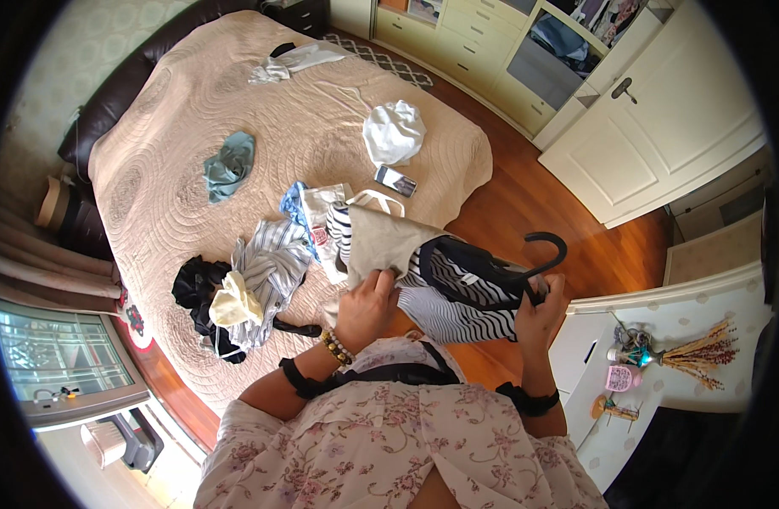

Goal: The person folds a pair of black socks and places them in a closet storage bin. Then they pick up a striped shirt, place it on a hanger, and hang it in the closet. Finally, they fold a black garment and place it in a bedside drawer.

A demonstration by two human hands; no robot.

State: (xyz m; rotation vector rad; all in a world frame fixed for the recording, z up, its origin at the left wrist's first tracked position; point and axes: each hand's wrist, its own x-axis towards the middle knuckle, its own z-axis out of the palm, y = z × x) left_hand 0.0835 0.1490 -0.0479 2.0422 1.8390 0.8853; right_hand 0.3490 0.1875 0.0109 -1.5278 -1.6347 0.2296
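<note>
My right hand (539, 312) grips a black hanger (545, 254) below its hook, at the collar end of a black-and-white striped garment (456, 315). A beige cloth (386, 245), possibly a tote bag, lies over the far part of the garment. My left hand (367, 305) pinches the near edge of this cloth. White handles (382, 200) and a pale fabric bag with a red print (326, 216) are just beyond it. Blue patterned cloth (294, 200) shows beside that bag. How far the garment reaches inside the beige cloth is hidden.
On the quilted bed (287, 133) lie a striped shirt (272, 254), black clothing (202, 286), cream cloth (235, 302), a green cloth (229, 167), white cloth (394, 132) and a phone (396, 181). A door (657, 121) stands at the right; a white dresser (593, 382) is near my right arm.
</note>
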